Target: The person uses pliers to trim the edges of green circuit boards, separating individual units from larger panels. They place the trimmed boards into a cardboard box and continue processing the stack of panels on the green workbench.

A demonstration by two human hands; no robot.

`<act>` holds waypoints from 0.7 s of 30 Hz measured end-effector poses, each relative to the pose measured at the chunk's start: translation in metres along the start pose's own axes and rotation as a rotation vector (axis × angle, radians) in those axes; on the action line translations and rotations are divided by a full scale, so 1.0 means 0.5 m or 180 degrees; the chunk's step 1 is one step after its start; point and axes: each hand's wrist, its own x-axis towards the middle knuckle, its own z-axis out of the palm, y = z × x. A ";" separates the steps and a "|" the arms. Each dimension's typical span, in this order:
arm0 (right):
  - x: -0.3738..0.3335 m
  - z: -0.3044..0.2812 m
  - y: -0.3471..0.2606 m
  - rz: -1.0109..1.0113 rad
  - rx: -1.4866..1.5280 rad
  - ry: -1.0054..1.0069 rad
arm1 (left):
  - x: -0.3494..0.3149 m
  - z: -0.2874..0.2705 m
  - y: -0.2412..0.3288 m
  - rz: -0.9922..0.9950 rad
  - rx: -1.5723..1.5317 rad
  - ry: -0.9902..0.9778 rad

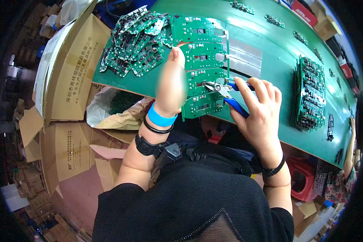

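Note:
My left hand (171, 86) is closed on the left edge of a green circuit board panel (197, 50), made of several boards joined in a column. The panel is held up near the table's front edge, and part of its left side is hidden by the hand. In my right hand (260, 111) is a pair of blue-handled cutting nippers (221, 88). Their handles are spread, and their jaw tips reach to the dark part at the middle of the third board from the top. Whether the tips touch it I cannot tell.
Behind my left hand a heap of loose circuit boards (137, 40) lies on the green table (270, 109). A stack of board panels (310, 94) stands to the right, with small boards along the far edge. An open cardboard box (70, 76) stands at left. Another person's arm (349, 145) shows at far right.

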 end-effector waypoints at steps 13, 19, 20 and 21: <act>0.001 0.003 0.004 -0.0112 -0.0063 0.0141 | 0.010 -0.017 -0.010 -0.0101 0.0038 0.0073; -0.003 0.013 0.012 -0.0170 0.0059 0.0138 | 0.006 -0.012 -0.007 -0.0202 -0.0187 0.0062; -0.004 0.016 0.012 -0.0156 0.0072 0.0130 | 0.006 -0.012 -0.005 -0.0170 -0.0158 0.0079; -0.006 0.020 0.012 -0.0144 0.0090 0.0120 | 0.005 -0.012 -0.004 -0.0140 -0.0127 0.0102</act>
